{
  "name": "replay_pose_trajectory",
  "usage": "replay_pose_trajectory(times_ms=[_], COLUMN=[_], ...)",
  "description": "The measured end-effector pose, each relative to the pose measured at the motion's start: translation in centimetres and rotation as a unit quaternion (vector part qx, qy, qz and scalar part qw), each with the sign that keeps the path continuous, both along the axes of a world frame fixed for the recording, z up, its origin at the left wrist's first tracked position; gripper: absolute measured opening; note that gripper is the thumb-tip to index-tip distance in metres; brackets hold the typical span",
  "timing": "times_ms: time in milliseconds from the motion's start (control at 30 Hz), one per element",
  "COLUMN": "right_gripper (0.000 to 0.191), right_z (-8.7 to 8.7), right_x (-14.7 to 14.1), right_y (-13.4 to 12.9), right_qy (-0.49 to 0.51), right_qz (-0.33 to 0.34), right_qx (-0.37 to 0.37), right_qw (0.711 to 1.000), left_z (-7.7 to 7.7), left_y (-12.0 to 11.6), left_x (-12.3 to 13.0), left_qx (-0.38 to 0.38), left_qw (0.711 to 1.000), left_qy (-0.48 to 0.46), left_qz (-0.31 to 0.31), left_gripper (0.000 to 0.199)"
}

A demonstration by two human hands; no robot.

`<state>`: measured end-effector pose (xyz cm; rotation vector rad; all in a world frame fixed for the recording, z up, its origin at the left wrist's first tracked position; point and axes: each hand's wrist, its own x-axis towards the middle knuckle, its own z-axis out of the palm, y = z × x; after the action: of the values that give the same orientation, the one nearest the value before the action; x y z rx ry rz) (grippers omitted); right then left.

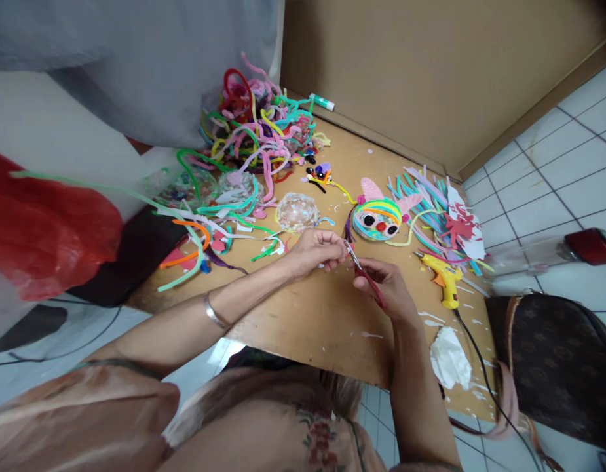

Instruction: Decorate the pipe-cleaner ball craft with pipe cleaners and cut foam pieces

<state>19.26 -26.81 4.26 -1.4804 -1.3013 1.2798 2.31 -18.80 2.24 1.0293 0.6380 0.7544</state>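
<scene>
Over the middle of the wooden table, my left hand is closed in a pinch at the scissor tips. Whatever small piece sits between its fingertips is too small to make out; a bit of red shows there. In my right hand is a pair of scissors with dark red handles, its blades pointing at the left fingertips. Just beyond the hands lies a colourful face ornament with pink ears, black eyes and a red nose. A clear round plastic piece rests behind my left hand.
Tangled pipe cleaners heap at the back left, with more strips at the right. A yellow glue gun, its cord trailing over the edge, lies near crumpled tissue. A brown handbag stands beside the table; a red bag is left.
</scene>
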Motion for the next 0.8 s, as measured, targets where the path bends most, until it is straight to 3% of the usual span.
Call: replay_pose_trajectory(times_ms=[433,800], right_gripper=[0.052,0.06], right_z=[-0.36,-0.37], right_x=[0.14,0.23], right_y=[-0.06,-0.04], right_qy=[0.017,0.021], right_qz=[-0.011,0.024], right_qx=[-0.001,0.0], right_qw=[1.0,0.999], left_z=[-0.14,-0.12], left_y=[0.14,0.19], left_x=[-0.01,-0.02], left_qx=[-0.005,-0.005], left_qw=[1.0,1.0], left_qy=[-0.008,0.003], left_qz=[0.001,0.004], left_gripper=[0.01,0.01])
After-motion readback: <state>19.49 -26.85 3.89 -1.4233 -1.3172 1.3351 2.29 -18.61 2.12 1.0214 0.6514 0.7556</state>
